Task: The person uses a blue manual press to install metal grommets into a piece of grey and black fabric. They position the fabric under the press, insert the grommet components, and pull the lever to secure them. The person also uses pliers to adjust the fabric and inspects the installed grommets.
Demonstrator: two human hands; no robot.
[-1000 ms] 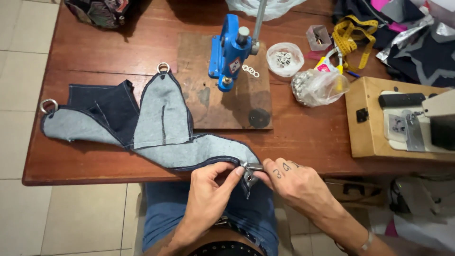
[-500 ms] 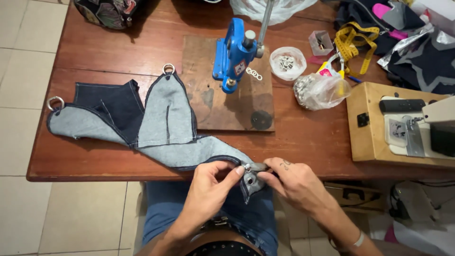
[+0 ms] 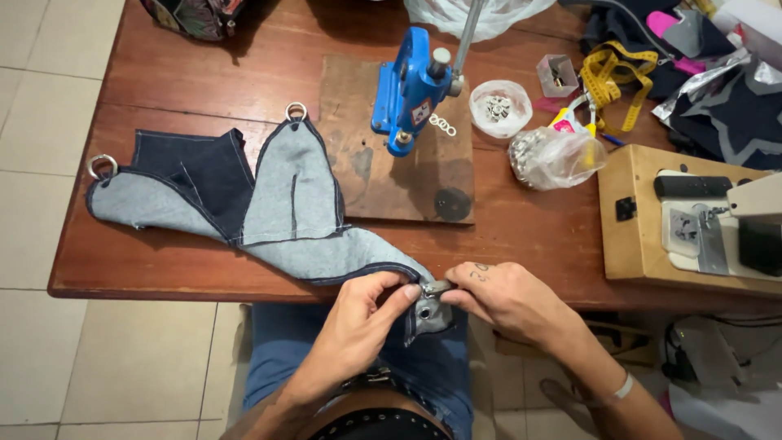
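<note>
Reddish-brown wooden table [image 3: 204, 90], pale tiled floor [image 3: 49, 98] at left, even light throughout.

Lighting: scene is being evenly, warmly lit | Shadows: soft ones being cast beneath the blue press [image 3: 411, 90] | Focus: sharp, edges being slightly bowed

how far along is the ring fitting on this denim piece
Done: two corners of the denim piece already carry metal rings, the left ring and the top ring. In hand: the left hand and right hand pinch a third corner at the table edge, where a metal eyelet and small metal part show. Left: that corner has no ring visible yet; the blue hand press stands unused.
</note>
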